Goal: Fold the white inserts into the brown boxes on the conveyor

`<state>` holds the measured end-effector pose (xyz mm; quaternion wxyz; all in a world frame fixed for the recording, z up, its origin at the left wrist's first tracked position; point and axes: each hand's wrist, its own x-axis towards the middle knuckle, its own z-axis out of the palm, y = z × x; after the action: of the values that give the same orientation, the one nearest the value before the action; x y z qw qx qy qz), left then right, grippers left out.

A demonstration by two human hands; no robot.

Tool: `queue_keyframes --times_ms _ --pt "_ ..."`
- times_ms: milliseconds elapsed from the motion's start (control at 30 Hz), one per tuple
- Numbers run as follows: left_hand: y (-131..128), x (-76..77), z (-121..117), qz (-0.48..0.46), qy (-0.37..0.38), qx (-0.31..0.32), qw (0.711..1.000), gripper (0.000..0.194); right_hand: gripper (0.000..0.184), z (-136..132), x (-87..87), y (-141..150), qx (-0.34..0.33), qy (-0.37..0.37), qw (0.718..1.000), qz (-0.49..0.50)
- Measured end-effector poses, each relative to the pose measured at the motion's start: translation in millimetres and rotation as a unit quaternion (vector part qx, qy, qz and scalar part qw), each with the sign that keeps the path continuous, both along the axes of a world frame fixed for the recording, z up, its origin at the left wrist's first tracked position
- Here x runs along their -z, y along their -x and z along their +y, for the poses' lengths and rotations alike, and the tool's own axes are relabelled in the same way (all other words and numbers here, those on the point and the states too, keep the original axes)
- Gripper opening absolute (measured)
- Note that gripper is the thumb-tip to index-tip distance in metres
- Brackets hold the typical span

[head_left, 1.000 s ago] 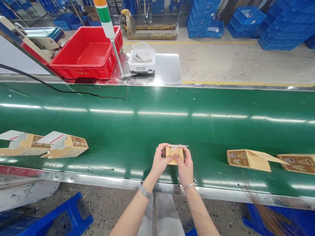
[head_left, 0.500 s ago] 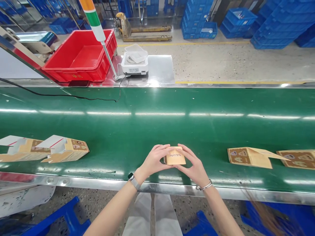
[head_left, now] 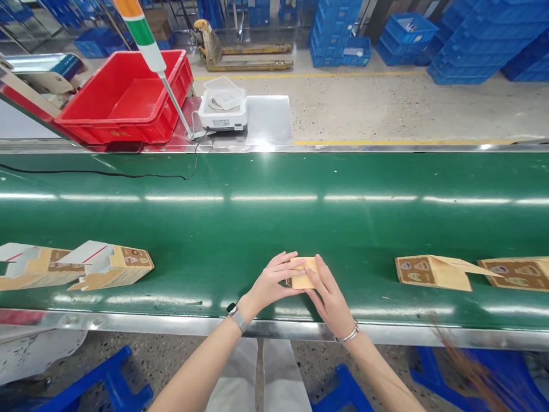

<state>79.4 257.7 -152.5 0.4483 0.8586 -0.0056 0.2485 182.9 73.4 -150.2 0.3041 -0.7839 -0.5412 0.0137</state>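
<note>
In front of me a small tan cardboard box (head_left: 299, 281) rests on the green conveyor belt (head_left: 240, 229), its top flap folded down. My left hand (head_left: 271, 281) grips the box's left side, with fingers across the top and the thumb at the near edge. From the right, my right hand (head_left: 329, 294) holds the same box, its fingers lying on the top and along the right side. The fingers hide much of the box.
Two cardboard boxes with raised flaps (head_left: 124, 266) stand at the left; two more boxes (head_left: 414, 270) lie at the right. Beyond the belt are a red bin (head_left: 124, 114), a signal pole (head_left: 175, 106) and a white scale (head_left: 223, 117). A black cable (head_left: 107, 173) trails onto the belt.
The box's open top has been closed by its flap. My right hand has since shifted left, its fingers now over the top. The view has turned slightly right.
</note>
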Motion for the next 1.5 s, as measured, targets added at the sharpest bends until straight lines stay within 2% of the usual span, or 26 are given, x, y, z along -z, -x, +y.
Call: queue_keyframes --times_ms 133,233,333,433,500,567,633,700,767,833,867,900,933,1000,1067,1133,1200,1267,1333,1400,1433,1500 --pt "-8.2 1.5 -2.6 -0.002 0.008 0.005 1.0 0.041 0.066 -1.8 -0.7 10.6 0.048 0.023 0.998 -0.042" --pt "-13.3 4.1 -7.2 -0.007 0.031 0.008 0.999 0.04 0.065 -4.6 -4.0 14.4 0.063 0.042 0.997 -0.019" --pt "-21.5 6.5 -11.8 0.0 0.031 0.002 1.0 0.039 0.076 -8.8 -7.3 14.2 0.069 0.045 0.997 0.006" --pt "-30.0 4.3 -17.1 0.038 -0.01 0.0 0.999 0.041 0.087 -11.2 -9.3 14.7 0.084 0.037 0.996 0.002" --pt "-27.6 -0.8 -23.2 0.076 -0.042 0.016 0.996 0.051 0.095 -9.7 -10.5 16.5 0.093 0.031 0.995 0.007" --pt "-11.1 -7.0 -31.8 0.112 -0.042 0.002 0.993 0.068 0.098 -6.3 -11.6 18.7 0.101 0.015 0.994 0.027" --pt "22.8 -11.6 -40.5 0.131 0.003 -0.088 0.987 0.075 0.095 -3.8 -12.5 20.1 0.115 -0.004 0.992 0.052" --pt "71.1 -13.2 -44.3 0.126 0.074 -0.253 0.956 0.061 0.084 -5.0 -12.4 20.0 0.132 -0.014 0.989 0.063" --pt "125.4 -12.7 -38.6 0.106 0.132 -0.434 0.885 0.047 0.075 -10.3 -10.8 18.3 0.144 -0.007 0.988 0.052" --pt "175.9 -11.6 -21.3 0.075 0.164 -0.576 0.797 0.044 0.072 -17.4 -7.4 15.3 0.146 0.006 0.989 0.022" --pt "197.3 -11.1 -8.3 0.063 0.174 -0.622 0.761 0.047 0.072 -20.9 -5.3 13.5 0.145 0.011 0.989 0.004" --pt "215.4 -10.8 7.2 0.055 0.18 -0.649 0.737 0.053 0.073 -24.0 -3.2 11.4 0.144 0.016 0.989 -0.014" --pt "229.9 -10.7 24.8 0.053 0.183 -0.661 0.726 0.062 0.076 -26.7 -1.4 9.2 0.143 0.021 0.989 -0.029" --pt "248.0 -10.9 63.1 0.061 0.178 -0.648 0.738 0.085 0.081 -31.5 0.0 4.3 0.146 0.035 0.987 -0.06" --pt "253.3 -11.9 99.1 0.079 0.176 -0.599 0.777 0.102 0.086 -35.5 -3.0 -0.4 0.147 0.048 0.984 -0.09" --pt "248.4 -13.6 125.0 0.102 0.207 -0.521 0.822 0.098 0.087 -37.1 -10.7 -1.8 0.148 0.058 0.981 -0.114" --pt "235.5 -15.8 135.7 0.12 0.252 -0.435 0.856 0.084 0.085 -33.2 -21.1 4.6 0.165 0.056 0.977 -0.123" --pt "216.4 -17.7 131.4 0.133 0.273 -0.349 0.887 0.075 0.081 -20.6 -30.4 21.5 0.141 0.04 0.986 -0.078" --pt "194.1 -18.5 116.5 0.14 0.275 -0.259 0.915 0.075 0.076 1.3 -35.5 46.8 0.049 0.028 0.998 0.008" --pt "173.1 -17.5 97.0 0.144 0.27 -0.182 0.935 0.078 0.073 29.1 -34.7 74.0 -0.025 0.041 0.997 0.054" --pt "164.5 -16.2 86.7 0.142 0.266 -0.163 0.939 0.081 0.075 43.4 -32.3 85.8 -0.051 0.057 0.991 0.113" --pt "153.1 -11.7 66.6 0.121 0.262 -0.176 0.941 0.086 0.08 68.5 -24.6 102.1 -0.048 0.048 0.978 0.199"
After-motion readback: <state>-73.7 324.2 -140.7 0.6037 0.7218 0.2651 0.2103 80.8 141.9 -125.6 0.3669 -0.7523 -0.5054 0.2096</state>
